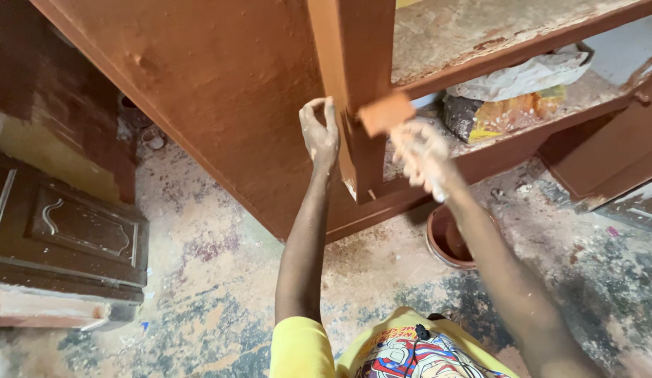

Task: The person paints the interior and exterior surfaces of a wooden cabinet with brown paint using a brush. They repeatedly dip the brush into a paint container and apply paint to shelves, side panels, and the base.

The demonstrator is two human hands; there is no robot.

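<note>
left hand (320, 131) on cabinet post (355, 63) | right hand (418, 150) presses sanding block (386, 113)

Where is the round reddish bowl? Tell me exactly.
In the head view, the bowl sits on the floor right of centre, under the right forearm, beside the cabinet base.

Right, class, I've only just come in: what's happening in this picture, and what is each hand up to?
A person in a yellow shirt stands over a reddish-brown wooden cabinet. The left hand rests on the cabinet's upright post. The right hand, dusted white and blurred, holds a small flat orange-brown block against that post. A round brown bowl sits on the spattered floor below.
</note>
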